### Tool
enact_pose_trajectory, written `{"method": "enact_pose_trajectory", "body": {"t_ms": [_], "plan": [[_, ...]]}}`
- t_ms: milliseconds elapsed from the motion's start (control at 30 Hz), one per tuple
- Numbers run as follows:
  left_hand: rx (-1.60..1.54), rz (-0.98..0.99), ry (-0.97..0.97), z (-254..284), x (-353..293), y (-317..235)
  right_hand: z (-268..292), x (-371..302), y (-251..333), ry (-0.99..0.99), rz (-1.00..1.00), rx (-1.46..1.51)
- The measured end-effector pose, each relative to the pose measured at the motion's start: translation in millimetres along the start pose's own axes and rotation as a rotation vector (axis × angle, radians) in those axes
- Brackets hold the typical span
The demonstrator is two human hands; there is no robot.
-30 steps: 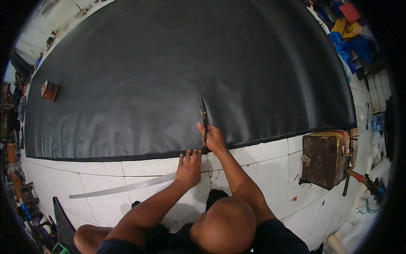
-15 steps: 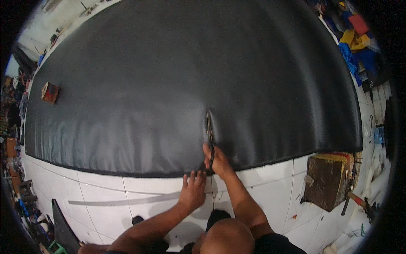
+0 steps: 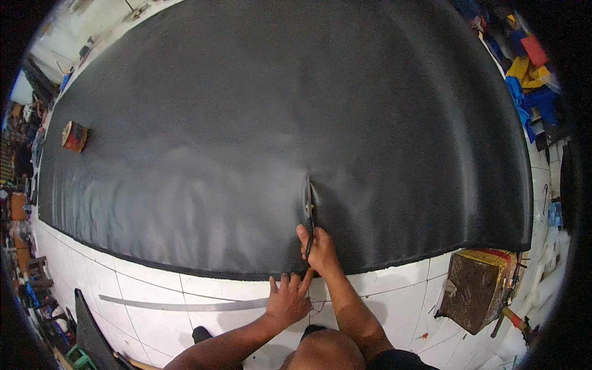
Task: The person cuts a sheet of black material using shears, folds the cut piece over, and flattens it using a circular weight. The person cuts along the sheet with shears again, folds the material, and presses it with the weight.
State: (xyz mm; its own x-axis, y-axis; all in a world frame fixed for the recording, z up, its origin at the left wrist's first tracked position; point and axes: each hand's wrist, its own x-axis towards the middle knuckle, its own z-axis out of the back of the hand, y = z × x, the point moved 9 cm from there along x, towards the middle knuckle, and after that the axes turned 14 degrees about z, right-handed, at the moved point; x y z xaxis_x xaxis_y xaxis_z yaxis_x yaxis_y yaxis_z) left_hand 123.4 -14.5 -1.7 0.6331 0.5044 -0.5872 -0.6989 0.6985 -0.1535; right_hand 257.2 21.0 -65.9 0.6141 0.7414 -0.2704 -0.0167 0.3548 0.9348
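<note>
My right hand [image 3: 322, 251] is closed round the dark handles of a pair of scissors [image 3: 309, 200], whose blades point away from me over a large black leather-like sheet [image 3: 185, 154]. The sheet puckers beside the blades. To the left of that hand and nearer to me, my left hand [image 3: 288, 302] lies with its fingers spread, their tips at the near edge of the sheet. It holds nothing.
A worn tin can [image 3: 74, 136] stands on the sheet's far left. At the right, a brown box [image 3: 475, 290] sits by the sheet's corner, with a hammer [image 3: 515, 320] beside it. A long grey strip [image 3: 185, 306] lies on the white tiled floor [image 3: 240, 288].
The whole view has shifted, with the sheet's near edge lower in the picture. The scissors lie a little farther in from that edge. My left hand's fingers are spread wider.
</note>
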Motion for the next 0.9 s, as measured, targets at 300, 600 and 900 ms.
{"method": "enact_pose_trajectory", "body": {"t_ms": [300, 600, 900], "plan": [[0.051, 0.069, -0.142, -17.4, 3.4, 1.1, 0.3, -3.9, 21.0, 0.044, -0.096, 0.093], [0.043, 0.061, -0.125, -17.2, 1.3, 3.0, -8.4, 53.9, 23.7, 0.016, -0.012, 0.114], [0.077, 0.051, -0.070, -24.2, 4.5, -0.4, 3.8, 133.9, 52.3, 0.003, 0.048, -0.049]]}}
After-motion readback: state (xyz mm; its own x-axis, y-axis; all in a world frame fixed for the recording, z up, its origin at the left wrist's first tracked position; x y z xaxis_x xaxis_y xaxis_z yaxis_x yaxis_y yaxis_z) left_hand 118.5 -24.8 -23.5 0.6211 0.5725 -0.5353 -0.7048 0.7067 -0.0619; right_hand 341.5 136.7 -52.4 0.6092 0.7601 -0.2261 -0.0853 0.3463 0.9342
